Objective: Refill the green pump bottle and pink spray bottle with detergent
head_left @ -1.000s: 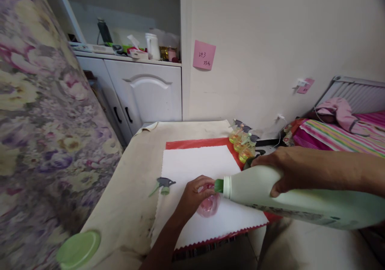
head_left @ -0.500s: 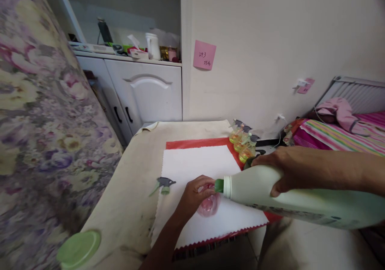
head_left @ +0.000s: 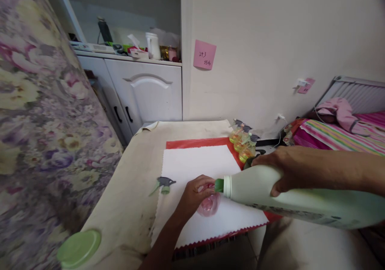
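Observation:
My left hand is closed around the neck of a pink see-through spray bottle standing on the white sheet. My right hand grips a large pale green jug, tipped on its side. The jug's green spout points left and meets the pink bottle's mouth at my left fingers. Whether liquid is flowing cannot be made out. Left of my left hand lies a dark grey and green trigger spray head, off its bottle.
Several spray bottles with yellow liquid stand along the red mat at the back right. A green round cap lies at the near left. A floral curtain hangs left; a bed is at the right.

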Demonstrator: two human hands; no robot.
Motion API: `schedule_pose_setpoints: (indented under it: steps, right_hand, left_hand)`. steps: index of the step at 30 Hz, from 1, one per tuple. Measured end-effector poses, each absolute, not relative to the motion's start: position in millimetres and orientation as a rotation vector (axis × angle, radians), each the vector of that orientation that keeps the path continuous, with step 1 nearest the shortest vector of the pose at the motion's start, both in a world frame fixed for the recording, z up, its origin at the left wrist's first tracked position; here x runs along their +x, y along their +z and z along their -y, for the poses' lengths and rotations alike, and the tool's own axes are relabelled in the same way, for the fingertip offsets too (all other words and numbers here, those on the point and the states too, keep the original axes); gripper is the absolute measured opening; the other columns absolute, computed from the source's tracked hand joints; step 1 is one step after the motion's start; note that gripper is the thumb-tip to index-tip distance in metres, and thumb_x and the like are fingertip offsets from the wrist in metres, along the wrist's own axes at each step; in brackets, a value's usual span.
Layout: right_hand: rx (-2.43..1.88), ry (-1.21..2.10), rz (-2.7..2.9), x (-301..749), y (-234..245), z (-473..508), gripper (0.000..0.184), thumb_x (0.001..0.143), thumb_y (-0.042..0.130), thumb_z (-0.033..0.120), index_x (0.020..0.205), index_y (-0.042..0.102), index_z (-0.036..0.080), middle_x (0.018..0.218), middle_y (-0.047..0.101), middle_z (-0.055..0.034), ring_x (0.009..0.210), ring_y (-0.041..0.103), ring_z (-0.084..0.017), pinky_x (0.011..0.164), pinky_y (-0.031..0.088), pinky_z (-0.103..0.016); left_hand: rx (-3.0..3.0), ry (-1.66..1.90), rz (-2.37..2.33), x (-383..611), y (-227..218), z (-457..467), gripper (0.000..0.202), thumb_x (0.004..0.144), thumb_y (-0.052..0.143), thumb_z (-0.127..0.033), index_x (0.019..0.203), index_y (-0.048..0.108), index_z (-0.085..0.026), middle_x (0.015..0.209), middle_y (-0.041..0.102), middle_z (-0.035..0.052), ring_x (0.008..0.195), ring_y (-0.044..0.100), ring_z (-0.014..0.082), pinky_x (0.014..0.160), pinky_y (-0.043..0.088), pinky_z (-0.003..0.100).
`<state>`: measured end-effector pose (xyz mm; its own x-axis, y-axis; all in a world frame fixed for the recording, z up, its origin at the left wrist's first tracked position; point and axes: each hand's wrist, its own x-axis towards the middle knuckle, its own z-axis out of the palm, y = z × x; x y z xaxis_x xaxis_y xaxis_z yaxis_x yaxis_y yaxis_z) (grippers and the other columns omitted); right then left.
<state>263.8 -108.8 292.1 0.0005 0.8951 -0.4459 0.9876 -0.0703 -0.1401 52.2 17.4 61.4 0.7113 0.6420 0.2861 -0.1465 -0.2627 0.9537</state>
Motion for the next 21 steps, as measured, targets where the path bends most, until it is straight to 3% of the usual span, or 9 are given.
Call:
schedule_pose_setpoints:
  steps: [21]
  right_hand:
    - [2.109,-0.534,-1.986,260.1,288.4,108.0,0.043,0.061,0.079,0.024,0.103,0.071,0.03,0.084,0.07,-0.0002,0.077,0.064,-0.019,0.06,0.042,-0.023]
  left_hand:
    - [1.673,0.785,-0.417,51.8,63.1,-16.6,0.018,0.077,0.071,-0.027,0.092,0.074,-0.018,0.093,0.069,0.0064,0.089,0.063,0.0217,0.082,0.045,0.033]
